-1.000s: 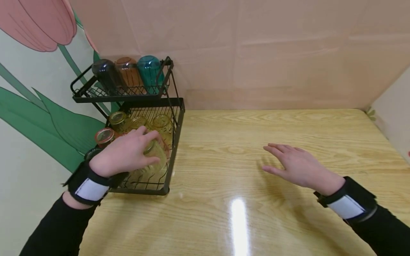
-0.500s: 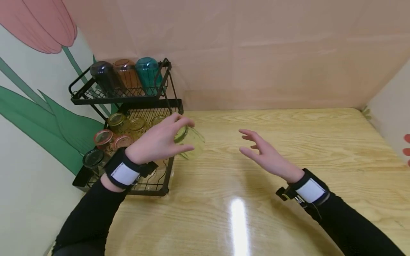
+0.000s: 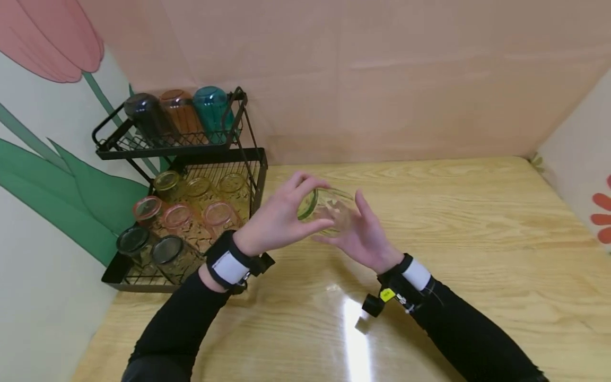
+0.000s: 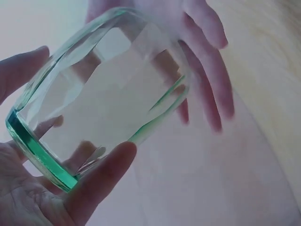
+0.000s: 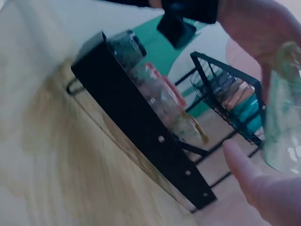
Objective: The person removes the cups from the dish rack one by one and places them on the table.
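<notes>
My left hand [image 3: 281, 215] holds a clear, green-tinted drinking glass [image 3: 329, 199] by its thick base, above the table. The glass lies on its side in the air, its mouth turned to the right. Fingers and thumb of the left hand are curled round the base end in the left wrist view, where the faceted wall of the glass [image 4: 108, 94] shows. My right hand [image 3: 367, 239] is at the mouth end, its fingers extended behind the glass. Whether they touch it I cannot tell.
On the left stands a black two-tier wire rack [image 3: 143, 287]. Upside-down glasses fill its upper tier: a dark one [image 3: 145, 114], a brown one [image 3: 180, 112] and a teal one [image 3: 211, 111]. Yellow, pink [image 3: 219, 215] and grey glasses [image 3: 173, 254] stand below. Behind is a pink-covered wall [image 3: 406, 79].
My left hand has lifted the clear glass out of the lower tier and carried it right, over the table. My right hand has moved left to the glass's mouth end.
</notes>
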Demonstrator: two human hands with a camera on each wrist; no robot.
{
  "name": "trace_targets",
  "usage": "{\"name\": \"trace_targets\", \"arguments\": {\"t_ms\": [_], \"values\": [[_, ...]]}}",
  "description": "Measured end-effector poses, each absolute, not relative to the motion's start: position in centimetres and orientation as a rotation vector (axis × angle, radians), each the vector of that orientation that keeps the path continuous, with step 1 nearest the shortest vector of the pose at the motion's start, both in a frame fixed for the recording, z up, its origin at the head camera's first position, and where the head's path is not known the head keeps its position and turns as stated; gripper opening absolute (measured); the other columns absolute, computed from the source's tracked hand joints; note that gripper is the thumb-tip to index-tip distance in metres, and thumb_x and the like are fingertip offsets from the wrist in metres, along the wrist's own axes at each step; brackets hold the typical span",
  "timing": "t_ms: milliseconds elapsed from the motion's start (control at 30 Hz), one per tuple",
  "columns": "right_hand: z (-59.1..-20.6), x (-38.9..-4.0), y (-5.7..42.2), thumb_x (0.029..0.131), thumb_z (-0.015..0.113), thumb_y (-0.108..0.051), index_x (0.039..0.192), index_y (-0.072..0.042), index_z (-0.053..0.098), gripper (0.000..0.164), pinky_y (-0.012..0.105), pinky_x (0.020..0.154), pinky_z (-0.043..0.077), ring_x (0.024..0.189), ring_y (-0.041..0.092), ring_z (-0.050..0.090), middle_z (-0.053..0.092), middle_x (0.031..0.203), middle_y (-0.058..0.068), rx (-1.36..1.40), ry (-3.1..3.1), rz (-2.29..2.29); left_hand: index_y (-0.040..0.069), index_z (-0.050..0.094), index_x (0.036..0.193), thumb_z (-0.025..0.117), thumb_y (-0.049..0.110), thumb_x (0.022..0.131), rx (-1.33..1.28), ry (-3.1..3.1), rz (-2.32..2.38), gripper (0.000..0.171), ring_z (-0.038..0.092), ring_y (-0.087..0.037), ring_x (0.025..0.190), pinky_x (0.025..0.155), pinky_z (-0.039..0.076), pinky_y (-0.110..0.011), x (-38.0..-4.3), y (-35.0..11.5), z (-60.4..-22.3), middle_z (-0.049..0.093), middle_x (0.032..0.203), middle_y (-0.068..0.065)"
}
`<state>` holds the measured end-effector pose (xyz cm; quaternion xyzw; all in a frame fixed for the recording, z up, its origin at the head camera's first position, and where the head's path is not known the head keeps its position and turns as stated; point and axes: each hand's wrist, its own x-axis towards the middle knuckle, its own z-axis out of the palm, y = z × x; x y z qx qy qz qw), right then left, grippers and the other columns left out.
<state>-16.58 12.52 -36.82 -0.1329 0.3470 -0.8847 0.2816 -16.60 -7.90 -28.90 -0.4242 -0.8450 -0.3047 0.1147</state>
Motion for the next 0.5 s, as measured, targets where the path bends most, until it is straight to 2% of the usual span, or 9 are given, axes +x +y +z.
{"name": "trace_targets", "arguments": {"t_ms": [133, 233, 367, 500], "values": [[-37.0, -16.2, 12.1, 0.098, 0.036, -0.059, 0.140, -0.014, 0.037, 0.061, 0.052, 0.104, 0.036, 0.121, 0.022, 0.049, 0.047, 0.134, 0.006, -0.248, 0.852, -2.426, 0.007, 0.052, 0.130, 0.080, 0.028, 0.082, -1.237, -2.437, -0.871, 0.059, 0.050, -0.018, 0.106, 0.086, 0.048, -0.030, -16.6, -7.2, -29.6, 0.046, 0.123, -0.010], [-37.0, -16.1, 11.9, 0.100, 0.039, -0.053, 0.133, -0.014, 0.047, 0.051, 0.043, 0.097, 0.044, 0.110, 0.020, 0.054, 0.054, 0.125, 0.007, -0.213, 0.840, -2.463, 0.006, 0.052, 0.130, 0.081, 0.028, 0.082, -1.227, -2.418, -0.851, 0.060, 0.049, -0.019, 0.109, 0.088, 0.046, -0.027, -16.6, -7.0, -30.1, 0.045, 0.125, -0.010], [-37.2, -16.1, 11.8, 0.102, 0.038, -0.049, 0.126, -0.014, 0.054, 0.045, 0.036, 0.090, 0.047, 0.101, 0.018, 0.057, 0.061, 0.110, 0.004, -0.223, 0.871, -2.487, 0.007, 0.052, 0.129, 0.081, 0.029, 0.081, -1.221, -2.394, -0.850, 0.060, 0.048, -0.020, 0.111, 0.088, 0.046, -0.027, -16.6, -6.9, -30.6, 0.045, 0.126, -0.010], [-37.4, -16.3, 11.9, 0.103, 0.037, -0.048, 0.126, -0.016, 0.054, 0.043, 0.036, 0.088, 0.047, 0.102, 0.018, 0.057, 0.062, 0.112, 0.004, -0.244, 0.961, -2.487, 0.007, 0.052, 0.131, 0.081, 0.029, 0.081, -1.211, -2.400, -0.839, 0.062, 0.047, -0.020, 0.114, 0.090, 0.046, -0.028, -16.6, -6.9, -30.8, 0.045, 0.128, -0.010]]}}
